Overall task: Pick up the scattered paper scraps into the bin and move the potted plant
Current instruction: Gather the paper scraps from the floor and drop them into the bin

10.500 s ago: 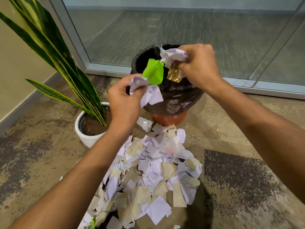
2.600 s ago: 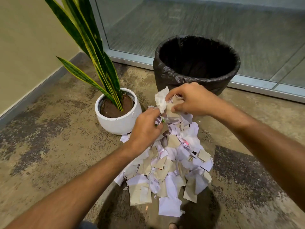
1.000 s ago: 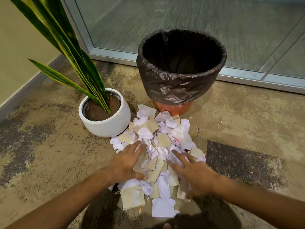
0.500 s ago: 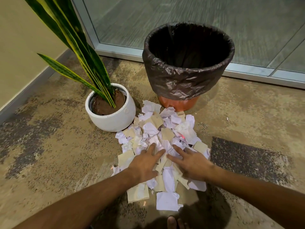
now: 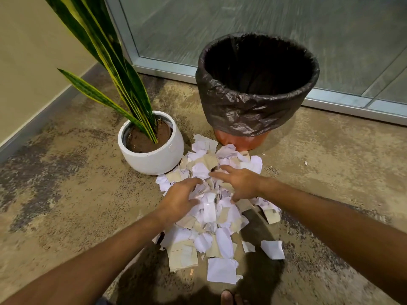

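Here both hands lay palm-down on the heap of paper scraps (image 5: pixel 211 208); the left hand (image 5: pixel 179 200) had its fingers bent a little and drawn in against the white and tan pieces, and the right hand (image 5: pixel 239 183) had fingers spread and lightly curved over the top of the pile — neither had lifted anything clear, so a true grip could not be told. Half a second before, the fingers had been straighter and nearly meeting at the tips; now they sat further up the heap and apart, cupping inward. The scraps stayed on the mottled floor (image 5: pixel 66 205), touching the white pot of the snake plant (image 5: pixel 152 143) and reaching the orange base of the bin (image 5: pixel 256 89), lined with a black bag.
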Demonstrator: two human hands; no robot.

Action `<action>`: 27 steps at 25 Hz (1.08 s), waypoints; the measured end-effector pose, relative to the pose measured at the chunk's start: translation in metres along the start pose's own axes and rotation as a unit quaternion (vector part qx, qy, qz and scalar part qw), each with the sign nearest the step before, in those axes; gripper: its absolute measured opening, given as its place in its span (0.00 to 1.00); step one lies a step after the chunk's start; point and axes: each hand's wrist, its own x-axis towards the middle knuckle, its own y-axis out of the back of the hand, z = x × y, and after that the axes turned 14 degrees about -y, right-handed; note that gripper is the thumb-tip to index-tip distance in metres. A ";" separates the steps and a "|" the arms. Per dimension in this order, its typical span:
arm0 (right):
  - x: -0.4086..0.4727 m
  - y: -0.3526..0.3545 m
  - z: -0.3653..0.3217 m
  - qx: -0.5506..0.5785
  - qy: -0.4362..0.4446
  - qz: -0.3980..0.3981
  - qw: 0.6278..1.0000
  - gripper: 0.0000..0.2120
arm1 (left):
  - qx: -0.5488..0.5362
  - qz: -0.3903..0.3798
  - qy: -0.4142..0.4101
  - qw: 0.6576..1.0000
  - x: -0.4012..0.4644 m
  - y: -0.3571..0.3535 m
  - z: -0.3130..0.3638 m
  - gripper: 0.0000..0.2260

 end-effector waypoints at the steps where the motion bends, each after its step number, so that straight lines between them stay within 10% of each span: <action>1: 0.002 -0.006 -0.007 -0.014 0.006 0.003 1.000 0.45 | -0.014 0.014 0.002 1.000 0.001 0.003 0.001 0.24; 7: -0.007 -0.002 -0.003 0.024 -0.010 0.136 0.990 0.11 | -0.135 0.097 0.046 0.985 0.001 0.019 0.007 0.18; 16: -0.055 0.058 -0.002 0.299 0.051 -0.074 0.950 0.17 | -0.366 0.189 0.088 0.907 0.010 0.034 0.017 0.17; 27: -0.087 0.097 0.008 0.349 -0.059 0.147 0.924 0.10 | -0.354 0.295 0.124 0.879 0.017 0.062 0.040 0.14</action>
